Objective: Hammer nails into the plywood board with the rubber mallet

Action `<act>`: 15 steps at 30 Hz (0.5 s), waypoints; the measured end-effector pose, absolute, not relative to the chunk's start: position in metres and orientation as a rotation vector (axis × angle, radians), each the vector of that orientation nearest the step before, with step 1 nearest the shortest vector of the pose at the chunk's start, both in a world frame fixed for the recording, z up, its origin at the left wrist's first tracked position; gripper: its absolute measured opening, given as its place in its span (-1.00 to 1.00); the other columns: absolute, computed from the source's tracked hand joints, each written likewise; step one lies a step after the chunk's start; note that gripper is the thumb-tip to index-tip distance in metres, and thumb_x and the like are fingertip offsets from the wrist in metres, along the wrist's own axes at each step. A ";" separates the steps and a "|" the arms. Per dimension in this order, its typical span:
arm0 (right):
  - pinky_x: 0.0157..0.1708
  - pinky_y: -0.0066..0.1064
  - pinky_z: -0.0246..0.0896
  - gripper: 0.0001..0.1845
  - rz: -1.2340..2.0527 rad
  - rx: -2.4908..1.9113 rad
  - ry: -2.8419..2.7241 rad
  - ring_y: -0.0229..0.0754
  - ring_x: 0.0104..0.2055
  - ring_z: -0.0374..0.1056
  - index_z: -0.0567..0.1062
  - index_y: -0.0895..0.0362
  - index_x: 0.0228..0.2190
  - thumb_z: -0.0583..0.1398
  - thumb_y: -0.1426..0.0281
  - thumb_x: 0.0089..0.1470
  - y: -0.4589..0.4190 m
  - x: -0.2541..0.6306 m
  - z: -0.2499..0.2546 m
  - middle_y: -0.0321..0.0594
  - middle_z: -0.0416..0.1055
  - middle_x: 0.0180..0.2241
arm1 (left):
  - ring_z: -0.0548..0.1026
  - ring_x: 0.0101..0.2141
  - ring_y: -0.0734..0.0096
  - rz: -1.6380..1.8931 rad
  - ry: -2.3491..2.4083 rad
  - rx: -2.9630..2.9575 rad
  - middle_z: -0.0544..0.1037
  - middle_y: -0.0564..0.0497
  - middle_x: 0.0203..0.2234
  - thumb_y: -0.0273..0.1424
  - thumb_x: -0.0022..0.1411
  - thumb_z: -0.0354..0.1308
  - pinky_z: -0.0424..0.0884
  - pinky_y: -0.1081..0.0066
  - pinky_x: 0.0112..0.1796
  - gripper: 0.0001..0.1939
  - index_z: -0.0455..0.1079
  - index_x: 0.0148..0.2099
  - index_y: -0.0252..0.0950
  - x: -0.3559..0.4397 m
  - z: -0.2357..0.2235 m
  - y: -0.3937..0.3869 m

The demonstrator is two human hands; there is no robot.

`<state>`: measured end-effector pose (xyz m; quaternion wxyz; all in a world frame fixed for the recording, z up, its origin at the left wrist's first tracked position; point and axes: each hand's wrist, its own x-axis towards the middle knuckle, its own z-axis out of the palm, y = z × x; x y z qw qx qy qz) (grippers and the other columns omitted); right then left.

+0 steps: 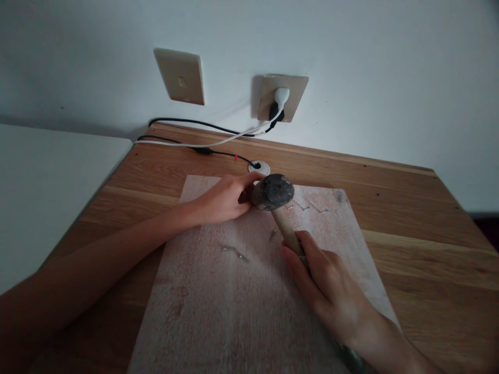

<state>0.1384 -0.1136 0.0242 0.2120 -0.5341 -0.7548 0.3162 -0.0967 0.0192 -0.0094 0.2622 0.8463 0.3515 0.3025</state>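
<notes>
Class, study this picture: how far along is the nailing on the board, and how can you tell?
Done: a few nails already stand in the board along its far edge. In hand: the right hand grips the hammer, its head beside the left hand, whose fingertips it hides. Left: loose nails lie mid-board.

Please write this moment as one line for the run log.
right hand: grips hammer handle | left hand: on board, beside hammer head | loose nails: on board
</notes>
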 end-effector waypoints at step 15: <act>-0.63 -0.38 0.15 -0.76 0.914 -1.459 -2.067 -0.23 -0.65 0.38 0.39 0.11 -0.15 0.02 0.24 0.48 -0.113 0.137 0.026 -0.37 0.42 -0.58 | 0.67 -0.23 0.34 0.825 0.964 2.286 0.71 0.00 -0.16 -0.62 0.14 0.23 0.49 0.43 -0.21 -0.42 0.41 0.22 -0.26 -0.096 -0.007 0.016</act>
